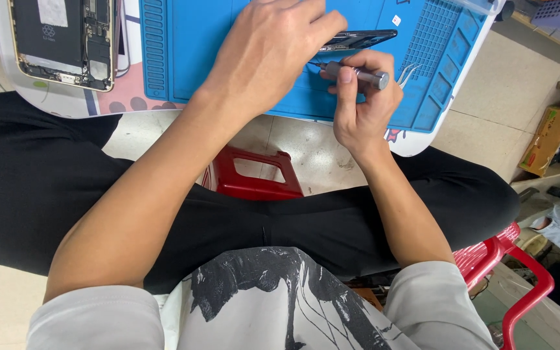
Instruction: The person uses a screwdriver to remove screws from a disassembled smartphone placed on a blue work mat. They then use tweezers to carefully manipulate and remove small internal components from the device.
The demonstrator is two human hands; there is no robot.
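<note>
Here right hand (364,104) grips screwdriver (356,74) near mat (228,39) edge.

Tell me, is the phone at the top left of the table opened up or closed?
Opened up: the gold-edged phone lies with its battery and circuit boards showing.

Left hand (273,45) covers most of the dark phone (364,39); only its right end shows. Screwdriver (354,73) tip lies behind the right hand (361,104) fingers, so its contact point cannot be told. Tweezers (408,72) show only their prongs past that hand. The opened phone (66,39) is cut by the top edge, as are the blue mat (228,39) and worktop (422,139). The cardboard box (548,139) markings are too small to make out.
</note>
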